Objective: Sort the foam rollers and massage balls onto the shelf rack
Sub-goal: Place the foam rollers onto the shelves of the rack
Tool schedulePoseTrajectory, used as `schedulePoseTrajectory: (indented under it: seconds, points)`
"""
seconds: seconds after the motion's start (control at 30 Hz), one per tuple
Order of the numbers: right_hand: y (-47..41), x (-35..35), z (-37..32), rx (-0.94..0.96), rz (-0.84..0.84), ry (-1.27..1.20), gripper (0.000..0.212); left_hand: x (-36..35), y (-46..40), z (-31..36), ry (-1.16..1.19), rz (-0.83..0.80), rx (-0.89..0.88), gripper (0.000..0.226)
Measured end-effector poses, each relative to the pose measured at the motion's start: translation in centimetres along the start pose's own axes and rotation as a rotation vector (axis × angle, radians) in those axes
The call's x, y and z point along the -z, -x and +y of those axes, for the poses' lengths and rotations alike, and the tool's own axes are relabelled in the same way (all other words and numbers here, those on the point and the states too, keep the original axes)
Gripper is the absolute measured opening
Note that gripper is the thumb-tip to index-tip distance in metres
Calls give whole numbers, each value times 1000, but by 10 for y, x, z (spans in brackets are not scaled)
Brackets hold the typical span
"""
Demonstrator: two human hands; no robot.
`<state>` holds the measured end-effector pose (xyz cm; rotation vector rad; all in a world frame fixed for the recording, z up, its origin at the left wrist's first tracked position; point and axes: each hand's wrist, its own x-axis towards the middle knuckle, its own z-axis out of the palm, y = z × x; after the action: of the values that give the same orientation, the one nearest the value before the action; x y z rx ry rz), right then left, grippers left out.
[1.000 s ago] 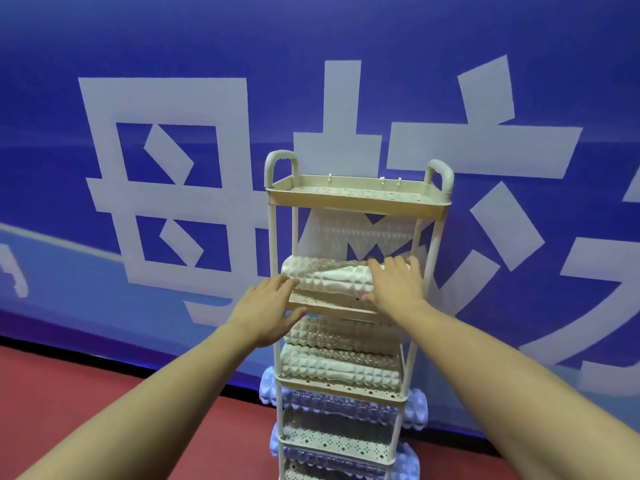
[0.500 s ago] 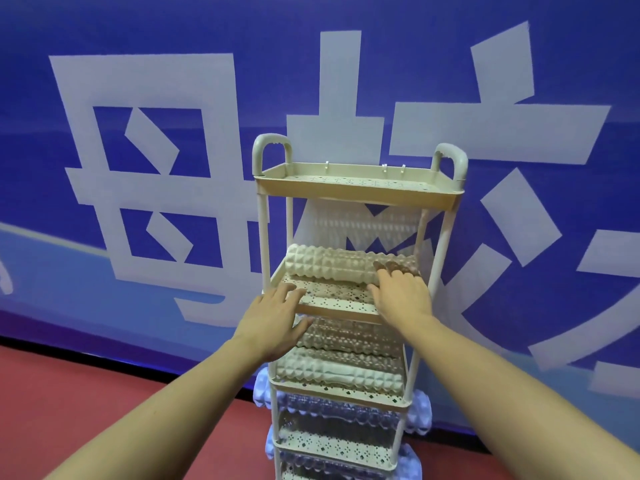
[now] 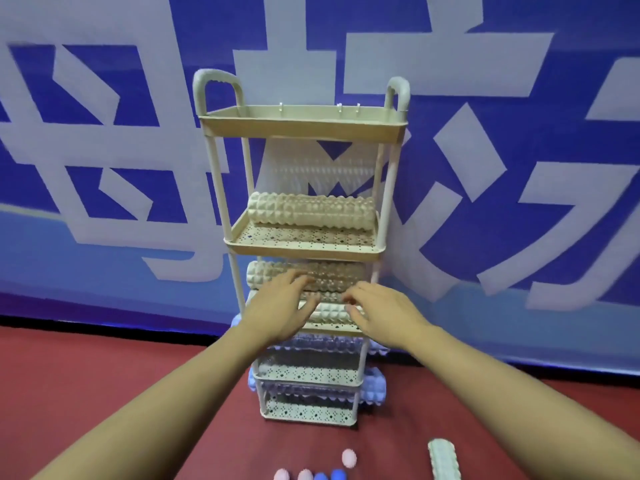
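Observation:
A beige shelf rack (image 3: 301,131) with several tiers stands against a blue wall. Its top tray holds nothing. One knobbly beige foam roller (image 3: 311,211) lies at the back of the second tier. Two more beige rollers (image 3: 270,277) sit on the third tier, and lavender rollers (image 3: 372,388) fill the lower tiers. My left hand (image 3: 277,310) and my right hand (image 3: 384,317) are in front of the third tier with fingers spread and holding nothing. I cannot tell whether they touch the front roller (image 3: 332,311).
On the red floor in front of the rack lie a pale roller (image 3: 443,462), a pink massage ball (image 3: 348,458), and a row of pink balls (image 3: 304,475) and blue balls (image 3: 338,475) at the bottom edge. The blue banner wall stands right behind the rack.
Both hands left the roller on the second tier and dropped to the third tier. The view tilted down, so the floor with the balls and a loose roller now shows.

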<state>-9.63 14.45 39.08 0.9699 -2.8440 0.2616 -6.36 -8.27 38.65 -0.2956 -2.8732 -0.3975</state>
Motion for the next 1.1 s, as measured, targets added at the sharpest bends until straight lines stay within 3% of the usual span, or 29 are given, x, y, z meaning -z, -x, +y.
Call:
schedulePoseTrajectory:
  seconds: [0.13,0.2,0.4,0.53,0.9,0.97,1.1]
  points:
    - [38,-44,32,-202,-416,2,35,-57,8,18,15,-479,36,55]
    - [55,-72,52,-253,-548,-13,36,-85,9,28,57,-643,50,55]
    - [106,-159,119,-467,-652,-253,38,-184,3,56,56,-898,86,53]
    - [142,-237,173,-642,-773,-374,42,-256,-10,68,85,-999,61,38]
    - [234,-426,243,-1077,-818,-547,85,-447,-9,71,183,-1096,153,43]
    - [246,-449,240,-1127,-747,-602,78,-471,-2,66,201,-1072,174,43]
    - [268,-490,238,-1286,-621,-681,102,-507,15,52,265,-1060,246,43]
